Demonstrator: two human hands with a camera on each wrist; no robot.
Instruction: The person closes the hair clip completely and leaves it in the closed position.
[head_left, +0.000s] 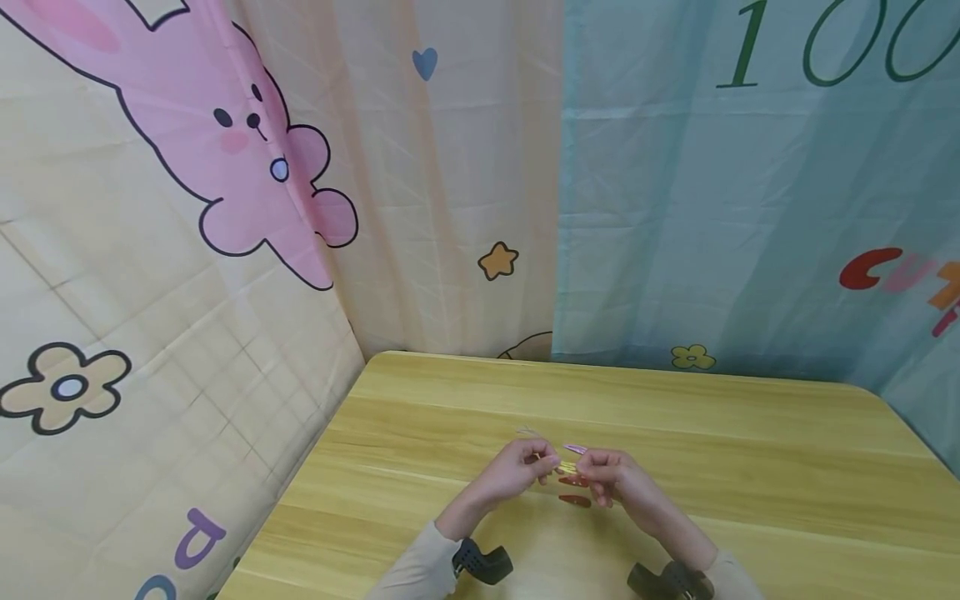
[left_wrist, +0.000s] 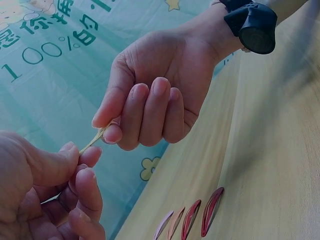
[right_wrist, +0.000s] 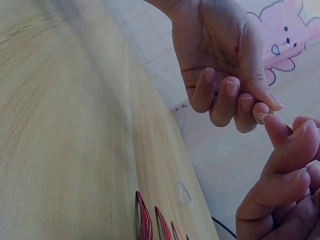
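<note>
Both hands are raised just above the table, pinching a slim yellow hair clip (head_left: pixel 567 468) by its two ends. My left hand (head_left: pixel 519 468) has one end between thumb and forefinger; my right hand (head_left: pixel 617 477) grips the other end the same way. In the left wrist view the clip (left_wrist: pixel 92 140) spans the short gap between the fingertips. Below lie a lilac hair clip (left_wrist: pixel 163 225), an orange one (left_wrist: pixel 175 223) and two red ones (left_wrist: pixel 191 219), side by side in a row.
A pale, see-through hair clip (right_wrist: pixel 185 194) lies apart on the wooden table (head_left: pixel 420 392), beyond the left hand. Printed curtains (head_left: pixel 450 183) hang behind the table and along its left side. Each wrist wears a dark camera (head_left: pixel 483 562).
</note>
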